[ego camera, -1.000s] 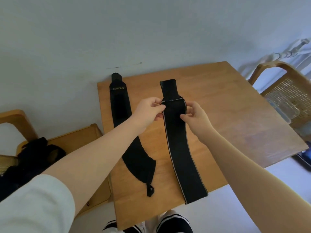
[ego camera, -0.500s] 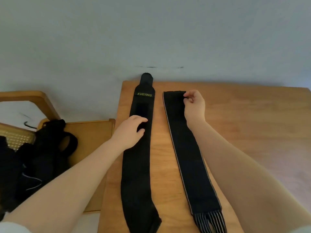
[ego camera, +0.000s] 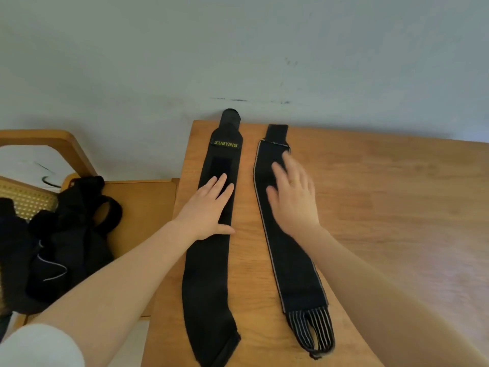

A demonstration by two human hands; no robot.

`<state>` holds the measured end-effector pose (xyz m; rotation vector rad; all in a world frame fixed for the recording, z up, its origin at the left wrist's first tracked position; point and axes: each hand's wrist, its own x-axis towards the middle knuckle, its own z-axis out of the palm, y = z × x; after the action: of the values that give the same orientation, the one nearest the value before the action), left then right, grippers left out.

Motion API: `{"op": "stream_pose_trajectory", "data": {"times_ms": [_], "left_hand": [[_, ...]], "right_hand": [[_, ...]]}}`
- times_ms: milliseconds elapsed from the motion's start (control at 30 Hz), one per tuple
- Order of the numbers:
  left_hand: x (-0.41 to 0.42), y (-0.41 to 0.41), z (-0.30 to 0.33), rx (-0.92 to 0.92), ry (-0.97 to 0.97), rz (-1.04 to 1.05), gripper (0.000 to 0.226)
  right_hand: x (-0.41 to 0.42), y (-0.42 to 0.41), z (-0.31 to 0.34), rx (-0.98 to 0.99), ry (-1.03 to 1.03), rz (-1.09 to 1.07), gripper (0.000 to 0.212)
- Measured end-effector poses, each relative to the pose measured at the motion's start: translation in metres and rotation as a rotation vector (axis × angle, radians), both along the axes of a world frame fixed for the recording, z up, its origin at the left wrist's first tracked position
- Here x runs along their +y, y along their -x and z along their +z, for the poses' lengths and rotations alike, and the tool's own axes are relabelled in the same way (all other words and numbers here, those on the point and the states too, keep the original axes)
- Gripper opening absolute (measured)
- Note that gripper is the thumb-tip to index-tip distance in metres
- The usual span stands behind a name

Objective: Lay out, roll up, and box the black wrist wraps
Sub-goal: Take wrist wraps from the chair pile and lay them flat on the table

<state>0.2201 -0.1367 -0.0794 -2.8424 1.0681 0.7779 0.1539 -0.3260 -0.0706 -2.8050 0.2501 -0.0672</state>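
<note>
Wooden tabletop (ego camera: 370,207) carrying two black wraps laid lengthwise near its left edge. Left wrap (ego camera: 209,274), lettered XUEYING, under left hand (ego camera: 209,207): grip released, fingers straight, palm pressing flat. Right wrap (ego camera: 288,260) beneath blurred right hand (ego camera: 293,197), grip released, fingers spread.

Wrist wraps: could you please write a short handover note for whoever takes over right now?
Left hand: open, flat on the left wrap.
Right hand: open, over the right wrap; blurred, so contact is unclear.
Both wraps lie full length, side by side and apart, on the table.
Done: laying out.
Left: roll each wrap and box them; no box is in view.
</note>
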Motion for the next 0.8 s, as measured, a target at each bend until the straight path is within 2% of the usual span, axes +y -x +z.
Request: {"op": "stream_pose_trajectory", "data": {"times_ms": [100, 200, 333, 533, 667, 800], "left_hand": [[0.001, 0.01, -0.002, 0.021, -0.022, -0.018, 0.108], [0.003, 0.01, -0.002, 0.095, -0.057, -0.023, 0.112], [0.004, 0.008, -0.004, 0.119, -0.071, -0.026, 0.116], [0.012, 0.015, -0.003, 0.027, -0.018, -0.057, 0.114], [0.053, 0.021, 0.009, -0.03, 0.172, -0.05, 0.098], [0.132, 0.02, 0.016, -0.082, 0.264, 0.135, 0.079]], "right_hand": [[0.003, 0.034, -0.021, 0.373, 0.119, 0.133, 0.075], [0.002, 0.03, -0.031, 0.529, 0.09, 0.1, 0.081], [0.014, 0.012, -0.031, 0.544, 0.11, 0.022, 0.08], [0.029, 0.003, -0.013, 0.592, 0.114, -0.074, 0.075], [0.062, 0.01, 0.011, 0.298, 0.134, 0.1, 0.059], [0.142, -0.007, 0.027, 0.21, -0.076, 0.287, 0.043]]}}
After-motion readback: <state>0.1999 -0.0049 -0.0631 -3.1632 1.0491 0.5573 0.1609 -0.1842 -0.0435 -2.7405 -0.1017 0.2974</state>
